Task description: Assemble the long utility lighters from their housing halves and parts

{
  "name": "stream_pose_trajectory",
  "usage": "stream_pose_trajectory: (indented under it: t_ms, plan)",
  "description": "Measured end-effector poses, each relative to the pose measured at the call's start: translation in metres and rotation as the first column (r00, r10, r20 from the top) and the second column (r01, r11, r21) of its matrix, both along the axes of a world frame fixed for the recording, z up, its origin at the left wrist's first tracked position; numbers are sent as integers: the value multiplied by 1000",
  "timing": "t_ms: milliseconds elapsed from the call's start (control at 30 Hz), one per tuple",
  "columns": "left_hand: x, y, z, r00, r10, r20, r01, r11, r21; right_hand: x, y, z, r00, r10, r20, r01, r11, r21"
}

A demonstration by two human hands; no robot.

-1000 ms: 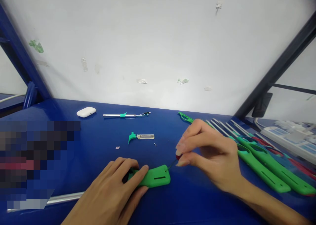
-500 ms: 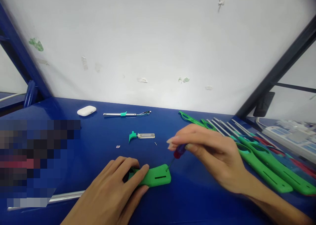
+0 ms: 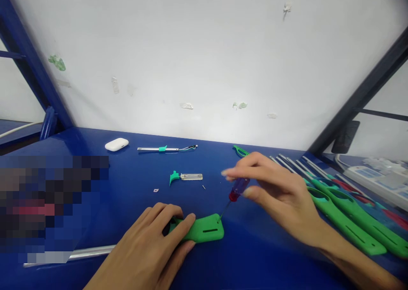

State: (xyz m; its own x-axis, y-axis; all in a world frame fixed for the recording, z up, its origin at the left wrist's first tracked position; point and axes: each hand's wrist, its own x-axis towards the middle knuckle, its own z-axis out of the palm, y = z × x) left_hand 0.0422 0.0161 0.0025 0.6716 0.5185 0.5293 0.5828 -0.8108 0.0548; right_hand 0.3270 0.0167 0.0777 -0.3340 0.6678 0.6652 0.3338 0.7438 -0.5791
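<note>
My left hand (image 3: 154,243) is closed over a green plastic handle (image 3: 208,230) and presses it to the blue table. The handle has a dark slot and a small hole near its right end. A metal rod (image 3: 92,251) runs out to the left beyond my left hand. My right hand (image 3: 274,192) grips a screwdriver (image 3: 237,190) with a purple and red handle between fingers and thumb. Its thin shaft slants down, and the tip is at the hole in the green handle. Whether a screw sits in that hole I cannot tell.
Behind my hands lie a clear part with a green trigger piece (image 3: 188,177), a small pin (image 3: 204,187), a tiny pinkish piece (image 3: 156,190), a wired metal rod (image 3: 159,149) and a white case (image 3: 117,144). Several green-handled tools (image 3: 350,230) lie at right.
The view has shifted slightly, so everything appears a little further right. My right fingers have changed position on the screwdriver, showing more of its handle. My left hand still holds the green handle.
</note>
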Motion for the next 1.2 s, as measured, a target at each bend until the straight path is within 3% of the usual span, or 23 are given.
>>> stream_pose_trajectory:
  t_ms: [100,267,433,567,700,900,1033,1200]
  plan:
    - [2,-1,-1,1000,4,-12,-4,1000,-11,0,-2,2,998,62,11,-61,998,-13]
    - [2,-2,-2,1000,8,-11,-9,1000,-20,0,-4,3,998,-23,-55,25,999,47]
    - [0,-2,-2,1000,0,-12,0,1000,-14,1,-4,3,997,69,-32,-70,997,-29]
    - [1,-3,-1,1000,-4,-8,4,1000,-8,-1,-4,3,998,-29,-63,34,997,74]
    - [1,-3,0,1000,-3,10,3,1000,13,-1,-4,4,998,61,23,-60,998,-26]
    - [1,-2,1,1000,8,11,-8,998,57,0,-5,5,1000,13,14,-14,999,46]
    - [3,-1,2,1000,17,8,-18,996,82,0,-7,7,993,97,61,-97,995,-11]
    - [3,1,-3,999,5,48,-12,990,139,-2,-7,6,1000,13,-7,-13,999,45]
